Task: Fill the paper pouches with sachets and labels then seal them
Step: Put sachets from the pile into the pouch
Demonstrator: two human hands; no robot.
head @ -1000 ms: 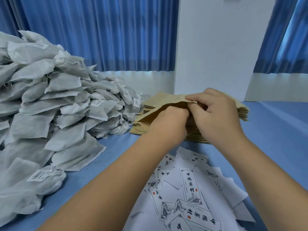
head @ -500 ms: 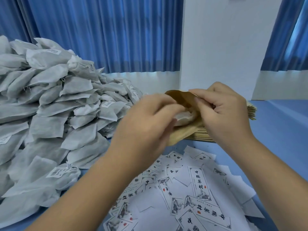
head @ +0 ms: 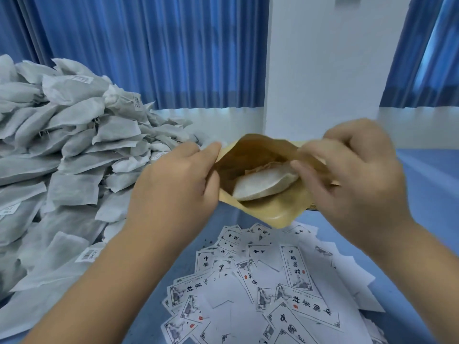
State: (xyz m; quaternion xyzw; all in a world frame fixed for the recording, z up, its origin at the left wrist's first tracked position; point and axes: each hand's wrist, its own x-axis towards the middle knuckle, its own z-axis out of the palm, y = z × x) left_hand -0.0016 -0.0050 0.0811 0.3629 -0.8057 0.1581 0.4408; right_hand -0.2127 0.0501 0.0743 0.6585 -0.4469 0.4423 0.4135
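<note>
A brown paper pouch [head: 270, 209] hangs in the air at the centre, its mouth spread wide toward me. Inside it lies a white sachet [head: 263, 183]. My left hand [head: 173, 184] pinches the pouch's left rim. My right hand [head: 355, 180] pinches the right rim, with its fingertips near the sachet's right end. A large heap of grey-white sachets [head: 62, 170] fills the left side. Printed paper labels [head: 270, 289] lie scattered on the blue table below my hands.
The blue table [head: 427, 184] runs to the right. A white pillar [head: 323, 65] and blue curtains [head: 149, 45] stand behind. Most of the stack of flat brown pouches is hidden behind my right hand.
The pouch has come off the stack and up toward me. Its mouth now gapes open between both hands, showing the sachet inside. My left hand has shifted to the left rim.
</note>
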